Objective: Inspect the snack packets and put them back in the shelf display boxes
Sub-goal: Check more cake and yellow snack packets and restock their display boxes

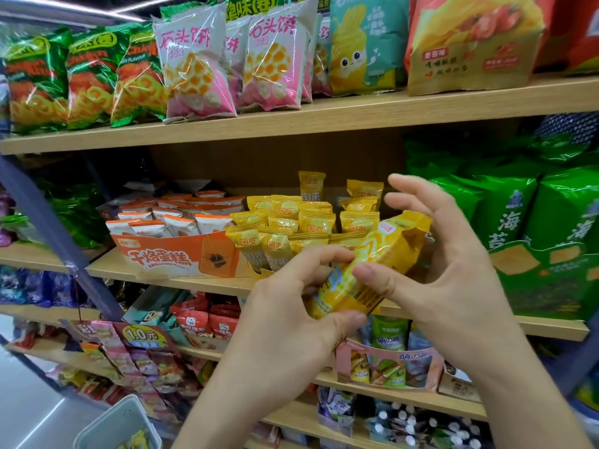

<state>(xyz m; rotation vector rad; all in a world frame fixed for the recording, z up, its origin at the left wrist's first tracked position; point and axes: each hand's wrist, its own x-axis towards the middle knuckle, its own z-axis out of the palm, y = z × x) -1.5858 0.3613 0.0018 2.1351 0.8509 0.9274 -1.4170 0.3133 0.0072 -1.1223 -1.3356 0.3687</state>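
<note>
A long yellow snack packet is held slantwise in front of the middle shelf. My left hand pinches its lower end between thumb and fingers. My right hand presses its thumb on the packet's middle, with the other fingers spread behind the upper end. Just behind stands a display box of small yellow packets, upright in rows. To its left an orange display box holds white and orange packets.
Wooden shelves carry large snack bags above, and green seaweed bags sit at the right. Lower shelves hold a pink display box and red packets. A pale plastic bin sits at the bottom left.
</note>
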